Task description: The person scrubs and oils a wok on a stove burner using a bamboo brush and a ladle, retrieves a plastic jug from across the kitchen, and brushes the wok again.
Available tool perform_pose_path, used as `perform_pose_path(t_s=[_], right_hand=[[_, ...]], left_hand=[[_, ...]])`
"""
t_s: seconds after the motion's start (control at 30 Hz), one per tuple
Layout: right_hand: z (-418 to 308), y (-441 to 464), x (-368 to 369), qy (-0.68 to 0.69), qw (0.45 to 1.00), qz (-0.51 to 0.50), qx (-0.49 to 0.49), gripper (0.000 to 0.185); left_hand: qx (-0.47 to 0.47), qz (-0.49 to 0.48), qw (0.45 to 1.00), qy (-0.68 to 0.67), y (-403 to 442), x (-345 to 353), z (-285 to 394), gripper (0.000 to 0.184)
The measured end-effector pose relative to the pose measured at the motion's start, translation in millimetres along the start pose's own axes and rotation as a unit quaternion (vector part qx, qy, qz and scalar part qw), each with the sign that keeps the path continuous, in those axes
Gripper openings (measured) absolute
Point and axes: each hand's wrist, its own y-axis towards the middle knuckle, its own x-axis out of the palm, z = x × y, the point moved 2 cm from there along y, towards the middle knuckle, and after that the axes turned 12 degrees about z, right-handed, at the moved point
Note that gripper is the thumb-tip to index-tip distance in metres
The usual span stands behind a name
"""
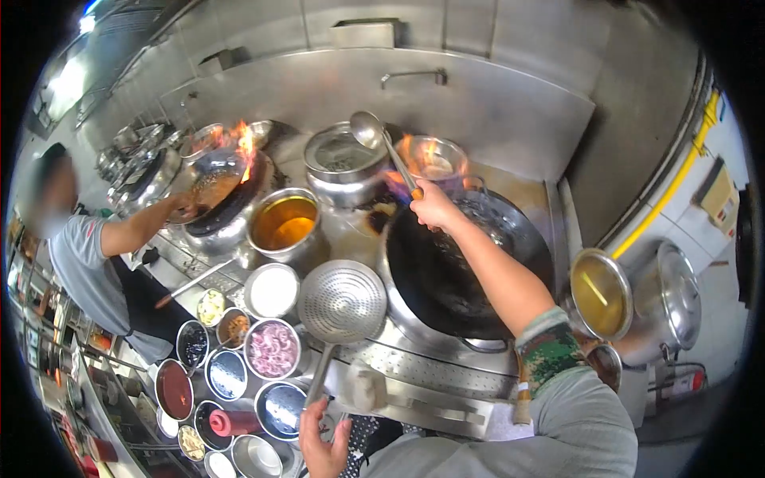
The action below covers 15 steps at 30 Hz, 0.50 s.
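My right hand (435, 205) is closed around the handle of a steel ladle (366, 131). The ladle's bowl points away, raised above the stove. Below my right forearm sits a large black wok (430, 271), with some clear liquid showing in it. My left hand (323, 443) is low in view, thumb apart from the fingers, its fingertips at the handle end of a perforated skimmer (343, 301); whether they touch it is hard to tell. The skimmer lies face up beside a pot of white stuff (272, 291) and a bowl of sliced pinkish meat (272, 349).
Flames rise by a metal pot (430, 158) behind the wok. At left, a co-worker (88, 247) reaches to a flaming wok (209, 190). A pot of orange oil (284, 226) stands between. Several ingredient bowls, one with red sauce (174, 389), crowd the lower left. Another pot (601, 295) stands right.
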Motion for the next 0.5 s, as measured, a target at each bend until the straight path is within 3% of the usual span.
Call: perform_pose_path(t_s=[0.07, 0.1, 0.17, 0.2, 0.23, 0.33, 0.47, 0.5], right_hand=[[15.7, 40.8, 38.5, -0.055, 0.998, 0.010, -0.005, 0.034], [29.2, 62.9, 58.8, -0.028, 0.999, 0.026, -0.022, 0.022], [24.7, 79.0, 66.5, 0.181, 0.975, -0.070, 0.105, 0.011], [20.2, 83.1, 72.0, 0.280, 0.937, -0.119, 0.170, 0.006], [-1.3, 65.4, 66.4, 0.403, 0.873, -0.103, 0.253, 0.008], [-22.1, 44.4, 48.3, 0.587, 0.735, -0.180, 0.288, 0.007], [-47.6, -8.8, -10.0, 0.680, 0.642, -0.195, 0.296, 0.020], [-49.7, -27.6, -25.2, 0.693, 0.640, -0.182, 0.278, 0.027]], left_hand=[[-0.032, 0.024, 0.999, 0.001, -6.0, -11.6, -13.9, 0.040], [-0.045, 0.026, 0.999, 0.005, -9.5, -17.1, -22.3, 0.039], [-0.067, 0.041, 0.997, 0.025, -10.9, -24.2, -29.9, 0.033], [-0.083, 0.040, 0.995, 0.026, -10.6, -27.7, -31.4, 0.033], [-0.098, 0.038, 0.994, 0.027, -9.6, -30.7, -32.6, 0.033], [-0.078, 0.030, 0.996, 0.026, 0.3, -29.3, -34.2, 0.031], [-0.029, -0.002, 1.000, 0.006, 12.3, -14.6, -30.5, 0.025], [-0.026, -0.016, 1.000, -0.001, 17.2, -8.8, -24.4, 0.025]])
